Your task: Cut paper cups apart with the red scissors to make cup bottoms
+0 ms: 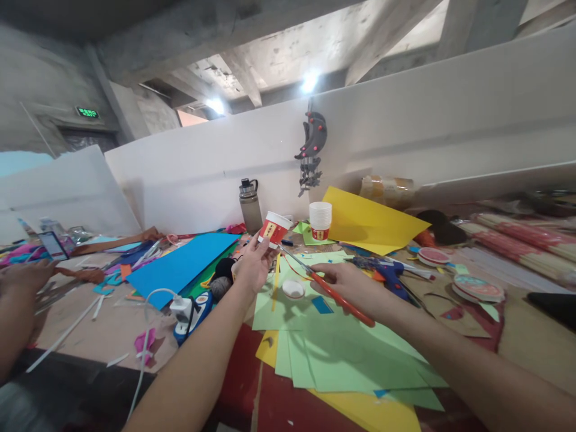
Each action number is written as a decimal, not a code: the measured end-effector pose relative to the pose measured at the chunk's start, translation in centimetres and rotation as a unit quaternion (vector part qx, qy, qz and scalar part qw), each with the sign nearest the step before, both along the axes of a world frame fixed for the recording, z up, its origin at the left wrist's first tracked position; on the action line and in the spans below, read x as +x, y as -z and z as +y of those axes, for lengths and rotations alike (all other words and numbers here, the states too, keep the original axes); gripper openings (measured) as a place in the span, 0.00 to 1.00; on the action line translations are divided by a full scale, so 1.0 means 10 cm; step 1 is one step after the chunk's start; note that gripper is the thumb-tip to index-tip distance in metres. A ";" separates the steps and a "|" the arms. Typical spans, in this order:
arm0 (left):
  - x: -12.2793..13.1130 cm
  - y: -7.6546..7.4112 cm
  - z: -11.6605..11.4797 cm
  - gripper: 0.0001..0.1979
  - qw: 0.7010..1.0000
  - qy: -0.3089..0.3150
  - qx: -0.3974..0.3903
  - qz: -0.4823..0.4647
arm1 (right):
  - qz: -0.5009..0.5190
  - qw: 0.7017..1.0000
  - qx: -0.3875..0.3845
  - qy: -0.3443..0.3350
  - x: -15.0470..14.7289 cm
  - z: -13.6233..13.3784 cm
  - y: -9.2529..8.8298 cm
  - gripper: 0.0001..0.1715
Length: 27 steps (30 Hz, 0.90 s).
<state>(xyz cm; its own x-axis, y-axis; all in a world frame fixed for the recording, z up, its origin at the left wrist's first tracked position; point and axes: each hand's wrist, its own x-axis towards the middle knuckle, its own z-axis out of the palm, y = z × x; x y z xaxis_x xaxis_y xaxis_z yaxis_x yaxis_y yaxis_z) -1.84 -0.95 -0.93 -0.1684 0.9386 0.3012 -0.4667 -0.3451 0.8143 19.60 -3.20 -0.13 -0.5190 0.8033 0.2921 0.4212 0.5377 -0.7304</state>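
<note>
My left hand (255, 261) is closed around the lower part of a red and white paper cup (275, 228), tilted above the table. In my right hand (344, 282) is a pair of scissors with orange handles (346, 303). Their blades (294, 258) point toward the cup's lower edge; I cannot tell whether they touch it. Below, a small white disc (293, 290) and a blue paper scrap (323, 305) lie on light green paper sheets (360, 357). A stack of paper cups (320, 221) stands just behind.
Yellow paper (375, 222) leans at the back beside a water bottle (250, 205). A blue glue gun (393, 279) lies to the right, blue paper (184, 267) and a power strip (193, 315) to the left. Another person's hand (29, 276) is at far left.
</note>
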 end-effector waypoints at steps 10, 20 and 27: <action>-0.01 0.04 0.04 0.18 1.000 -0.021 -0.009 -0.002 | 0.018 0.999 0.022 0.027 -0.01 -0.02 0.02 0.13; 0.03 0.01 0.02 0.16 0.999 -0.040 -0.022 -0.018 | -0.075 0.997 -0.012 0.035 -0.01 -0.05 -0.03 0.20; 0.03 -0.01 0.00 0.15 0.999 -0.031 -0.017 -0.012 | -0.080 0.996 -0.015 0.034 -0.01 -0.05 -0.04 0.21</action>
<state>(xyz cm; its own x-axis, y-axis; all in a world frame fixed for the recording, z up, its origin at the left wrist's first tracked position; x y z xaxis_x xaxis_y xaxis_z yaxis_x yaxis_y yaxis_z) -1.56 -0.96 -0.83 -0.2329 0.9357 0.2649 -0.4655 -0.3465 0.8144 19.53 -3.69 0.27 -0.5011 0.8454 0.1850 0.5678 0.4825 -0.6670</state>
